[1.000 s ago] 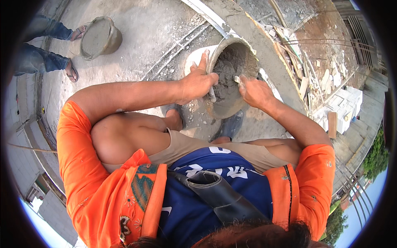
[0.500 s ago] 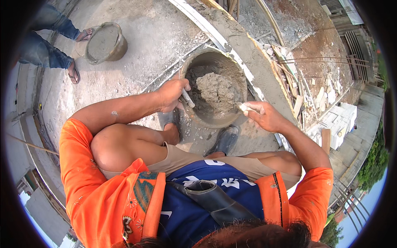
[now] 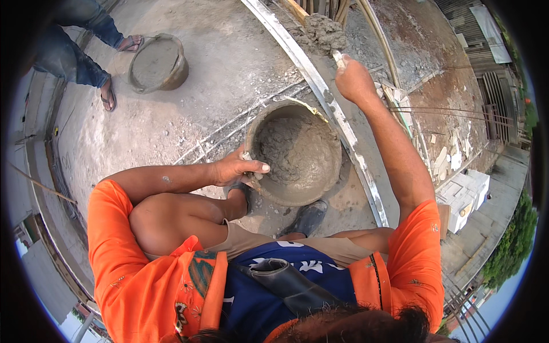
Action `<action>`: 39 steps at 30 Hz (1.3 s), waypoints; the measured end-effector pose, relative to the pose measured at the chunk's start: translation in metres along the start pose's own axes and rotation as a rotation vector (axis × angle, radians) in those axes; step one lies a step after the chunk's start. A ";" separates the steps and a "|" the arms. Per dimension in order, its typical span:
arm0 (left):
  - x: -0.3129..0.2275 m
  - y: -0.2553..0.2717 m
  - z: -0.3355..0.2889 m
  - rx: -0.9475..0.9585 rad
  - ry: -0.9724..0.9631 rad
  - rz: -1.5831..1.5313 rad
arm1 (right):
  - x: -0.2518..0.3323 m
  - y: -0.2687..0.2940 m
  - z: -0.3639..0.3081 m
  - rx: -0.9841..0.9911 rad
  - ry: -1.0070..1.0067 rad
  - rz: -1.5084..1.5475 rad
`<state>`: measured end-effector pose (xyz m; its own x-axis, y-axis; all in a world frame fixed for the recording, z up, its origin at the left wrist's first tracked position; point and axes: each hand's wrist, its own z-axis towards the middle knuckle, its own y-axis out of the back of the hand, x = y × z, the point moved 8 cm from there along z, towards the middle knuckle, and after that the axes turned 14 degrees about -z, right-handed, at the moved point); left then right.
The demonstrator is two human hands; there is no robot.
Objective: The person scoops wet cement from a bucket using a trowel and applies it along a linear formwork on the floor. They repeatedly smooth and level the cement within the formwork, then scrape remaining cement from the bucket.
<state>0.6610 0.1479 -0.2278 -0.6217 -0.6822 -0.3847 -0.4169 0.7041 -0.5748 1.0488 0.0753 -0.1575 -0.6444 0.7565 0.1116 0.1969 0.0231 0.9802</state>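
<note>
A mortar bucket point(image 3: 334, 163) stands in front of my feet, its inside coated with wet grey mortar point(image 3: 286, 143). My left hand point(image 3: 237, 167) is closed on the bucket's near-left rim and its wire handle, thumb over the edge. Farther out to the right, my right hand point(image 3: 354, 80) grips the pale, mortar-smeared handle of a trowel point(image 3: 338, 58). A lump of mortar point(image 3: 325, 33) hides the trowel's blade. Both lump and trowel are above the mortar-covered strip beyond the long white-edged board point(image 3: 320, 86). Whether the lump touches that strip, I cannot tell.
A second bucket full of mortar point(image 3: 157, 62) stands at the far left, beside another person's sandalled feet point(image 3: 108, 94). Wood scraps and rubble point(image 3: 443, 163) lie to the right, near stacked white blocks point(image 3: 463, 197). Thin rods point(image 3: 452, 110) stick out there.
My right hand has lifted the trowel with a lump of mortar out of the bucket, moving away and right over the board. The bucket has shifted nearer me, tilted by my left hand's hold.
</note>
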 end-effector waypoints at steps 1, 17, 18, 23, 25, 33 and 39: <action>0.005 0.000 0.001 -0.071 -0.022 -0.005 | 0.021 -0.008 0.017 0.100 -0.048 -0.039; -0.107 -0.018 -0.035 -0.412 -0.153 0.241 | -0.054 -0.108 0.098 0.570 0.097 0.128; -0.115 -0.010 -0.044 -0.420 -0.170 0.223 | -0.053 -0.094 0.076 0.548 0.062 0.202; -0.191 -0.010 -0.104 -0.516 -0.179 0.120 | -0.121 -0.013 -0.048 0.330 -0.172 0.461; -0.217 -0.004 -0.112 -0.521 -0.262 0.077 | -0.109 0.027 -0.094 0.280 -0.165 0.532; -0.255 0.059 -0.057 -0.565 -0.621 0.125 | 0.129 0.065 -0.046 0.209 0.262 -0.351; -0.272 0.089 -0.019 -0.468 -0.541 0.122 | 0.200 -0.010 0.053 0.491 0.392 -0.401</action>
<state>0.7804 0.3998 -0.1609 -0.3171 -0.5100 -0.7996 -0.6810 0.7092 -0.1823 0.9572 0.2608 -0.1534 -0.9346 0.3418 -0.0987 0.1393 0.6069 0.7825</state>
